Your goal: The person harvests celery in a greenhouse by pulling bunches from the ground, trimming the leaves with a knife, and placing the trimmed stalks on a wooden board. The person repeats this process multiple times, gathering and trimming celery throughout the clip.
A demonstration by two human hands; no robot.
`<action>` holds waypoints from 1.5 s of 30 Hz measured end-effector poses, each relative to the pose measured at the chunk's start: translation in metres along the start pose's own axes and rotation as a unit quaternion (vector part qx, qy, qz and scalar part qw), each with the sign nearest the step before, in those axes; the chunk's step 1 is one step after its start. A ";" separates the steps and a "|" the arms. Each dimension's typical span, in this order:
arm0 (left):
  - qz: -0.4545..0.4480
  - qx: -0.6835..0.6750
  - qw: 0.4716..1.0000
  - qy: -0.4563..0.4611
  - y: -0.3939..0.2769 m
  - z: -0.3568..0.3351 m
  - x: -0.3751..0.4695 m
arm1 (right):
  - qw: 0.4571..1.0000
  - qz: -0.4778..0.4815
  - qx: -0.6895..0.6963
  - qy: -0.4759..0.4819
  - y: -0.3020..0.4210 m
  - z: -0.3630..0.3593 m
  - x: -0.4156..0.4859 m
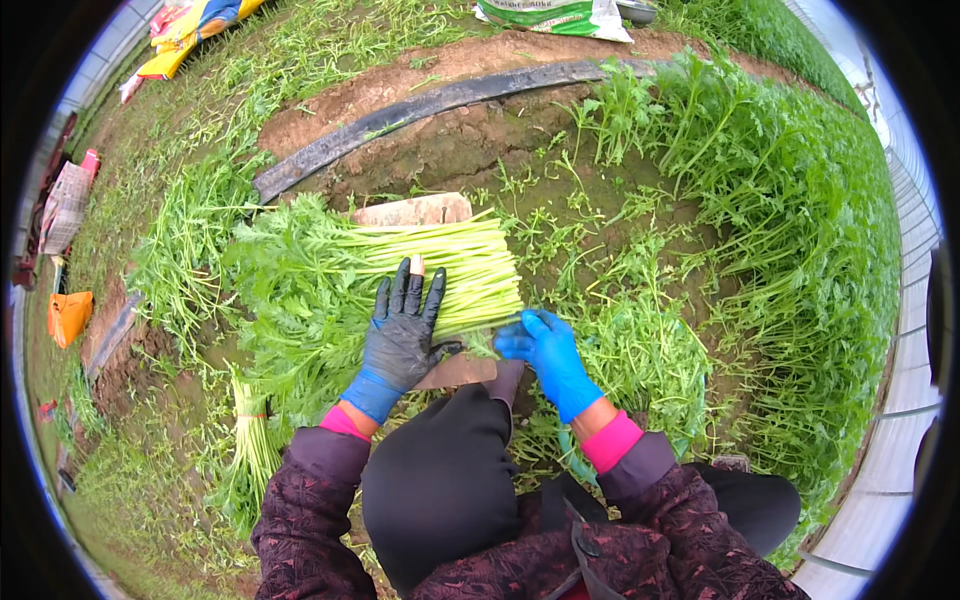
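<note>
A thick layer of leafy green stalks lies before me, its pale cut stems [465,270] lined up to the right and its feathery leaves [292,300] to the left. Across the stems rests my left hand [401,330], in a black glove over a blue one, fingers spread; one fingertip pokes bare through the glove. My right hand [544,352], in a blue glove, has its fingers bent at the lower right corner of the stem ends. Whether it pinches a stem there is hidden. Under the stalks, a worn board [412,210] shows at the far and near edges.
A tied bundle of stalks [251,427] lies at lower left. Loose stalks [187,247] are heaped farther left. Standing plants [810,217] fill the right side. A black flat strip [450,97] crosses the soil ahead, with a printed sack [555,16] beyond. Trimmings [645,345] cover the ground beside my right hand.
</note>
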State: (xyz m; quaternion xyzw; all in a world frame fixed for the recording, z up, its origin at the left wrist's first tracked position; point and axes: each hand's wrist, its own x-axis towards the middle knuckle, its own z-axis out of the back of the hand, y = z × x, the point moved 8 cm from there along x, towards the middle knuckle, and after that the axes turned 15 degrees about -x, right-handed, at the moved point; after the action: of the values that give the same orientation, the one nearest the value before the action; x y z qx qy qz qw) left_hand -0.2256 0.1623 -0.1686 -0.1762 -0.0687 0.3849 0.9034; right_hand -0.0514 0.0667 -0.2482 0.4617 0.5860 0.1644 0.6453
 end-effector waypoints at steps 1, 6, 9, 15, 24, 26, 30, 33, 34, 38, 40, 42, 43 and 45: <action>-0.007 0.014 1.000 0.011 0.003 0.001 0.003 | 0.997 0.006 -0.072 -0.013 0.003 0.010 0.001; -0.013 0.053 0.996 0.071 0.014 -0.004 0.008 | 0.979 0.162 -0.115 -0.043 0.040 0.014 0.021; -0.038 0.061 0.996 0.051 0.010 -0.004 0.011 | 0.954 0.290 -0.070 -0.023 0.053 -0.019 0.038; -0.027 0.049 0.997 0.055 0.012 -0.006 0.012 | 0.988 0.101 0.107 -0.041 0.004 0.020 0.037; -0.039 0.068 0.995 0.062 0.010 -0.009 0.017 | 0.981 0.105 -0.064 0.150 -0.050 -0.052 0.011; -0.040 0.071 0.994 0.068 0.009 -0.009 0.017 | 0.978 0.117 -0.053 0.163 -0.045 -0.061 0.024; -0.020 0.086 0.992 0.095 0.009 -0.008 0.017 | 0.970 0.122 0.035 0.207 -0.023 -0.072 0.035; -0.005 0.139 0.983 0.117 0.004 -0.007 0.025 | 0.965 0.138 0.099 0.202 0.001 -0.066 0.038; -0.025 0.138 0.987 0.078 -0.004 0.001 0.031 | 0.962 0.152 0.114 0.198 0.011 -0.060 0.038; -0.008 0.110 0.992 0.057 -0.033 0.007 0.061 | 0.957 0.129 0.098 0.240 0.048 -0.025 0.043; -0.023 0.109 0.993 0.025 -0.061 0.008 0.082 | 0.959 0.122 0.123 0.222 0.071 0.007 0.046; -0.036 0.100 0.994 -0.002 -0.088 0.007 0.107 | 0.953 0.148 0.130 0.231 0.100 0.039 0.050; -0.057 0.099 0.993 -0.025 -0.104 0.007 0.119 | 0.950 0.153 0.126 0.240 0.111 0.054 0.051; -0.058 0.075 0.995 -0.031 -0.128 -0.003 0.146 | 0.949 0.166 0.122 0.237 0.130 0.086 0.057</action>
State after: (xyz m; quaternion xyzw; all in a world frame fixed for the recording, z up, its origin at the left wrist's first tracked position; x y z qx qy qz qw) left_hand -0.0375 0.1840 -0.1256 -0.0922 -0.0774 0.3416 0.9321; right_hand 0.0846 0.1424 -0.1897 0.5753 0.6527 0.3016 0.3898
